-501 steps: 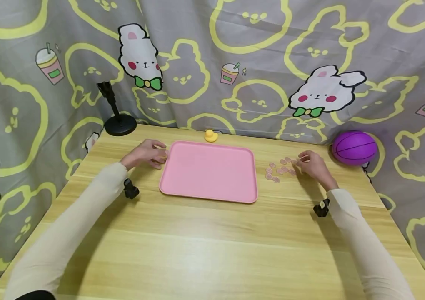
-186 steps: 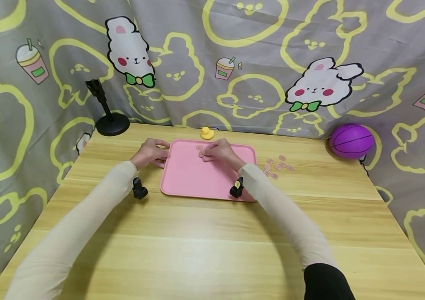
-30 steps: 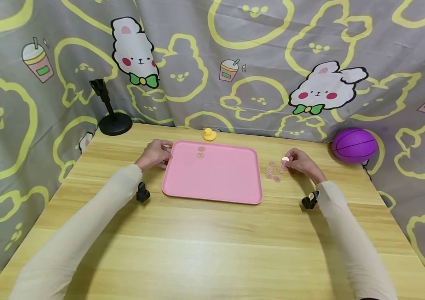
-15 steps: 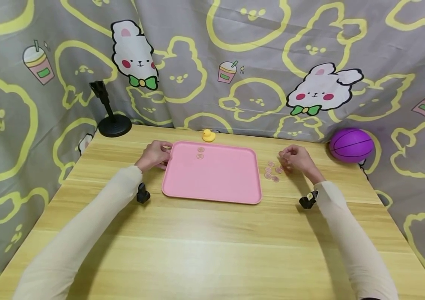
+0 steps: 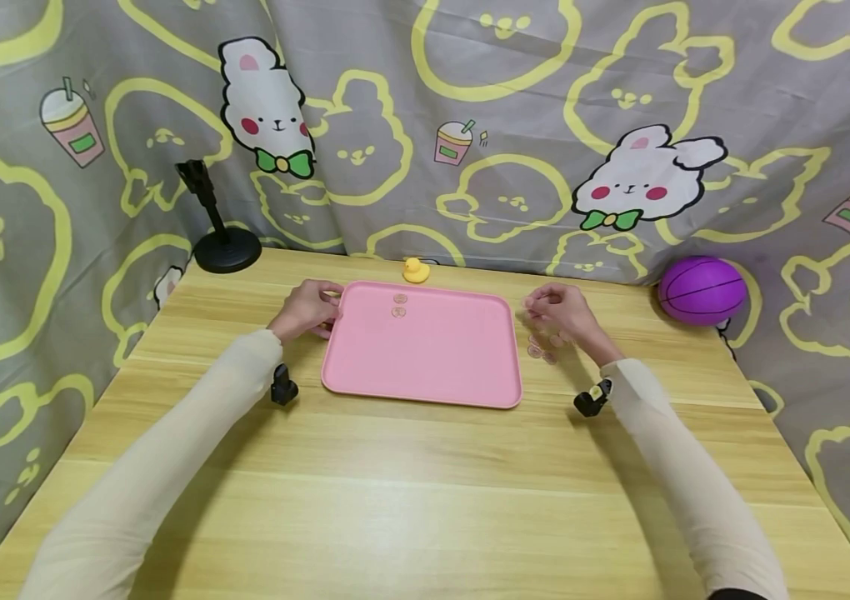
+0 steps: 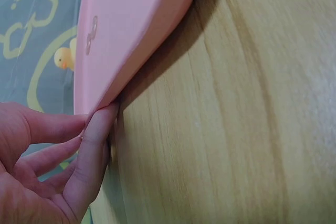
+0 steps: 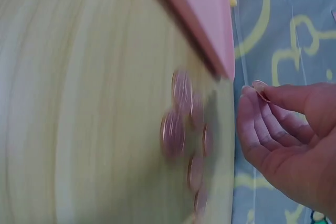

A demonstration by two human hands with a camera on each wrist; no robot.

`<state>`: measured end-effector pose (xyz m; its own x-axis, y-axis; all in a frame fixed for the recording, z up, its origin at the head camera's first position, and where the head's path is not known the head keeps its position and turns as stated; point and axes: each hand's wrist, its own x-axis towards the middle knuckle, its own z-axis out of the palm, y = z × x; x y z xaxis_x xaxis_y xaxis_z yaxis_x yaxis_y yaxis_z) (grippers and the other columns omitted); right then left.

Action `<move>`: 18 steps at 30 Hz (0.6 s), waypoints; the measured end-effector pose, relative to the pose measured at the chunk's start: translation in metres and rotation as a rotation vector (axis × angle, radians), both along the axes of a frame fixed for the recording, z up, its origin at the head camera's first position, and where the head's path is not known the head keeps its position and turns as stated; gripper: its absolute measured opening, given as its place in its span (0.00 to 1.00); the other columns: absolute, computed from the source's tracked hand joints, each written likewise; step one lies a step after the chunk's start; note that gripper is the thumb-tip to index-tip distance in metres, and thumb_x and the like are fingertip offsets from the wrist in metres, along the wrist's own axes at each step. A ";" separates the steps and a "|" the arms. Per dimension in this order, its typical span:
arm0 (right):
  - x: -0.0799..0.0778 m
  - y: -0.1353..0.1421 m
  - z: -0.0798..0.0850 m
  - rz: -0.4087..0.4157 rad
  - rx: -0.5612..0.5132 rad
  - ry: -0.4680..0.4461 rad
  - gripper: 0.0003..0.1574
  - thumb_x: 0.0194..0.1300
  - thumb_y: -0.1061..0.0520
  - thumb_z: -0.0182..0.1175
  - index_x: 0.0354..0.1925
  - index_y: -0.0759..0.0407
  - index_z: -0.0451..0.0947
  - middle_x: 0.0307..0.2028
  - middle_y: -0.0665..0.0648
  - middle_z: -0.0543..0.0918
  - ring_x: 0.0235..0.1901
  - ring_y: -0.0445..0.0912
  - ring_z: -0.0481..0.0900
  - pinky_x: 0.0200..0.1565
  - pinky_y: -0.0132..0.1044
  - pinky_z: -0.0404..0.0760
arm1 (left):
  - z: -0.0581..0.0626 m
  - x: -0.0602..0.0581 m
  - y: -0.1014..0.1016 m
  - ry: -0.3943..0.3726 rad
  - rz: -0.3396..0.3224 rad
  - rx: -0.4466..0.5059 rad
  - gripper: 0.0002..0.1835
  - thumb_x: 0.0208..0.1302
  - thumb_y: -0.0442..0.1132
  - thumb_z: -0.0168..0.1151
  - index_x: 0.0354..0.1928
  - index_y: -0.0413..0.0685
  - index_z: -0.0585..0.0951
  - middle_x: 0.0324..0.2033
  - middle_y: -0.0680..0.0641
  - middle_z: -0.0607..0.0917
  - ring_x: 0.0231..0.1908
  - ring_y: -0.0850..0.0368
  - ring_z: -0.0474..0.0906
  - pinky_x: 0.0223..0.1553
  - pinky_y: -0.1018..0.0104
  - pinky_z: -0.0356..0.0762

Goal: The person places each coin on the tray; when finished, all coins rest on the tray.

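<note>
My left hand (image 5: 307, 310) pinches the left rim of a pink rectangular tray (image 5: 425, 358); the left wrist view shows thumb and fingertips on that rim (image 6: 113, 85). Two copper-coloured coins lie one in front of the other near the tray's back left, the rear one (image 5: 400, 298) and the front one (image 5: 398, 312). Just right of the tray, my right hand (image 5: 563, 312) is raised over the table, pinching a coin (image 7: 261, 92) between thumb and fingertip. Several loose coins (image 5: 535, 351) lie on the wood below it, partly hidden by the hand in the head view.
Behind the tray sits a yellow rubber duck (image 5: 416, 270). A black stand (image 5: 227, 248) is at the back left, and a purple basketball (image 5: 701, 290) at the back right. A patterned curtain (image 5: 500, 100) closes off the table's (image 5: 395, 500) back and sides.
Two coins have come onto the tray since the oldest frame. Within the last second my right hand has lifted another coin and moved left toward the tray; the left hand stays on the rim.
</note>
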<state>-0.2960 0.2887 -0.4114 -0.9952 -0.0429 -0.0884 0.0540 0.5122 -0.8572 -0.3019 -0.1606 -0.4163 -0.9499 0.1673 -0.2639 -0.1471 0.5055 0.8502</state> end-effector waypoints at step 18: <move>-0.005 -0.080 -0.012 0.112 -0.188 -0.039 0.16 0.71 0.68 0.64 0.53 0.79 0.79 0.41 0.76 0.87 0.31 0.47 0.90 0.43 0.43 0.91 | 0.001 -0.002 0.000 -0.018 0.004 0.005 0.30 0.70 0.26 0.58 0.74 0.36 0.71 0.57 0.31 0.82 0.40 0.48 0.87 0.33 0.63 0.90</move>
